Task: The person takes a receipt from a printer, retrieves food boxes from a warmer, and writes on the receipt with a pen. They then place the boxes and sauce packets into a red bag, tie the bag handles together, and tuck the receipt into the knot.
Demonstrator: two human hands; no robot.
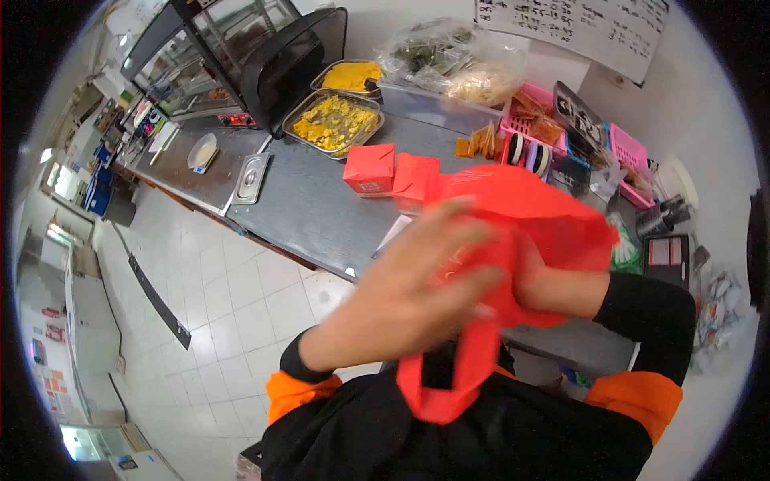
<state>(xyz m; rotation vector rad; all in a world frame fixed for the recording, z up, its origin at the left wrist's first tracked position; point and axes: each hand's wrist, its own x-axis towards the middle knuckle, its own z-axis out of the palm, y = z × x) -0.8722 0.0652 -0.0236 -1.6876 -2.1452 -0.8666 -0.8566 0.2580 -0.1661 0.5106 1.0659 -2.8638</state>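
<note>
A red fabric carry bag [529, 208] is in front of my body, one loop handle [437, 401] hanging down over my black top. My left hand [409, 284] is at the bag's left side, blurred by motion, with its fingers spread and nothing visible in them. The wrist of my right hand [541, 276] goes into the bag, and the fingers are hidden by red fabric. Just beyond the bag on the grey counter stand a red carton [370, 170] and a second red carton [415, 178], side by side.
Two metal trays of yellow food, one being the near tray [333, 122], sit beside a glass display warmer [212, 64]. A plastic tub [441, 108] holds bagged greens. Pink baskets [630, 160] with packets stand at the right. A steel lid [252, 178] lies near the counter's left edge.
</note>
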